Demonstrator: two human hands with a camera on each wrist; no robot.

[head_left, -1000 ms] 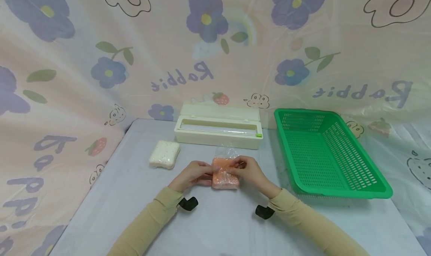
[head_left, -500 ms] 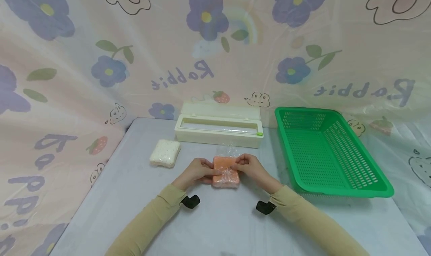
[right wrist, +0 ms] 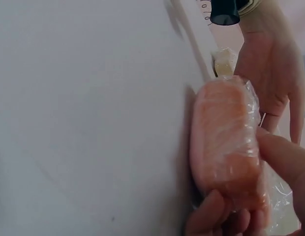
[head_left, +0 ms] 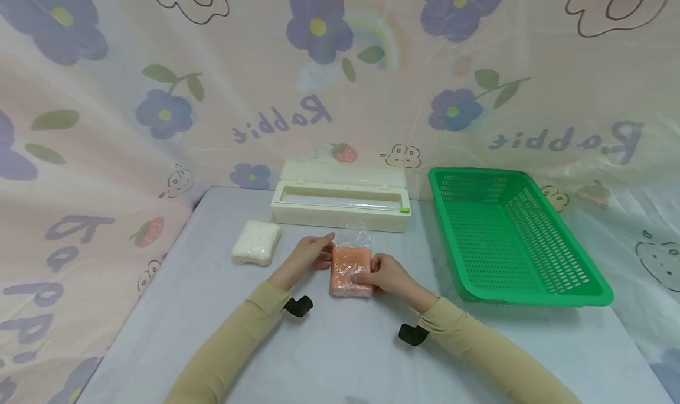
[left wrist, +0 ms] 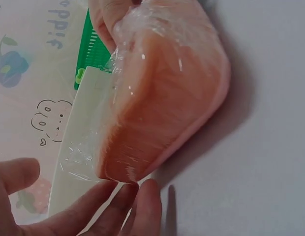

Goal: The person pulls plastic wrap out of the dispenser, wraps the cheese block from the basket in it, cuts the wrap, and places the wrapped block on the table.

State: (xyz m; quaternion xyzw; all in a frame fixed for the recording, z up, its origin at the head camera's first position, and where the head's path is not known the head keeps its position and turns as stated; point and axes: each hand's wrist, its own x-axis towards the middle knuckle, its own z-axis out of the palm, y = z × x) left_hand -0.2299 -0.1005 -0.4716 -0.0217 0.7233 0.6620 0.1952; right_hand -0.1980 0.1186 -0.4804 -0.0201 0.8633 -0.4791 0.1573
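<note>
An orange, slice-shaped block (head_left: 347, 263) wrapped in clear film lies on the table in front of the person. Loose film (head_left: 357, 236) sticks out past its far edge. My right hand (head_left: 392, 275) grips the block's right side, thumb on top; in the right wrist view its fingers (right wrist: 207, 216) curl against the block's edge. At the left side is my left hand (head_left: 307, 256), thumb lifted away. Its extended fingertips (left wrist: 150, 196) touch or nearly touch the wrapped edge in the left wrist view.
Behind the block stands a cream film dispenser box (head_left: 340, 218), lid up, with a film roll inside. A white wrapped slice-shaped block (head_left: 257, 242) lies to the left. On the right is a green slotted basket (head_left: 449, 250). A printed curtain (head_left: 372, 114) hangs behind the table.
My left thumb has come off the block's top, and that hand has shifted to its far left side. The right thumb has moved lower and farther onto the block.
</note>
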